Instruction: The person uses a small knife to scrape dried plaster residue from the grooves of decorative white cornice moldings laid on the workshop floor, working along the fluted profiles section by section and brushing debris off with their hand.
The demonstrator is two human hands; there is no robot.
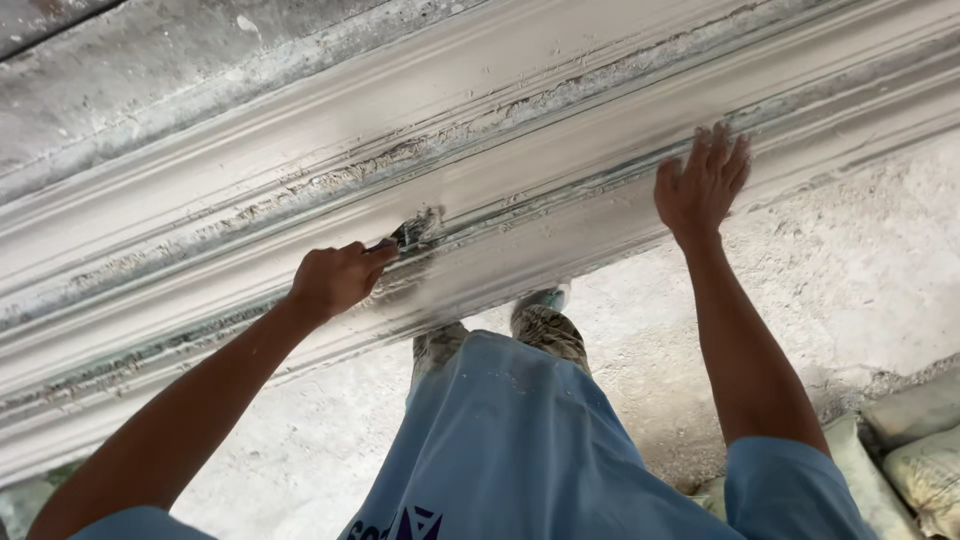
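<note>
Shirt [520,440] hem over blurred brush [412,232]

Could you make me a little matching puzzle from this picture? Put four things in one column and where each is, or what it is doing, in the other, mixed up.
Things:
1. left hand
2. right hand
3. sacks
4. brush

Places or states:
A. piled on the ground at the lower right
B. bristles against the long white moulding
C. closed around a brush handle
D. spread flat, fingers open, on the moulding

Pairs: 1-C, 2-D, 3-A, 4-B
</note>
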